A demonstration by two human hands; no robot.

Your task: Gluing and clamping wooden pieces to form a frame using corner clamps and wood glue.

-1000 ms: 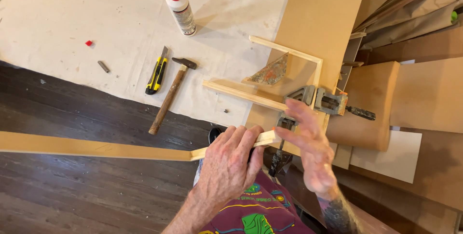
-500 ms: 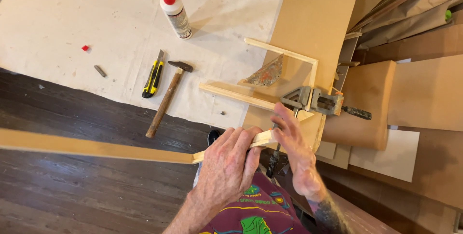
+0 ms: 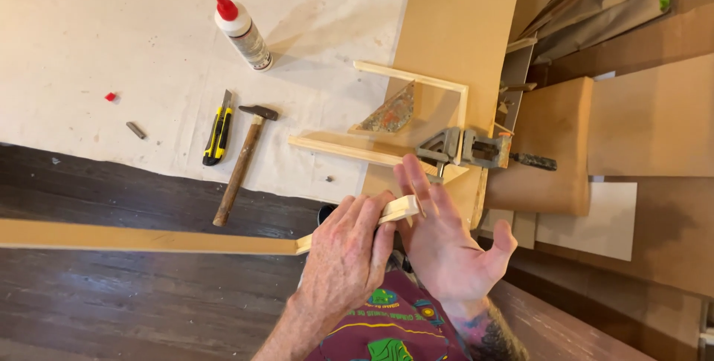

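My left hand [image 3: 348,251] is closed around a long pale wooden strip [image 3: 149,238] that runs off to the left over the dark floor. The strip's cut end [image 3: 401,208] pokes out past my fingers. My right hand [image 3: 446,246] is spread flat, palm up, with its fingertips touching that cut end. Just beyond my hands lies a partly built wooden frame [image 3: 413,82], held at one corner by a grey corner clamp [image 3: 465,147]. A triangular piece [image 3: 390,114] rests inside the frame.
On the pale sheet [image 3: 111,49] lie a glue bottle with a red cap [image 3: 242,30], a yellow utility knife [image 3: 218,132] and a hammer [image 3: 242,160]. A tan board [image 3: 461,19] sits under the frame. Stacked boards and brown paper [image 3: 639,115] fill the right.
My right hand has come down from the clamp and opened palm up against the strip's end. The left hand keeps its hold on the strip.
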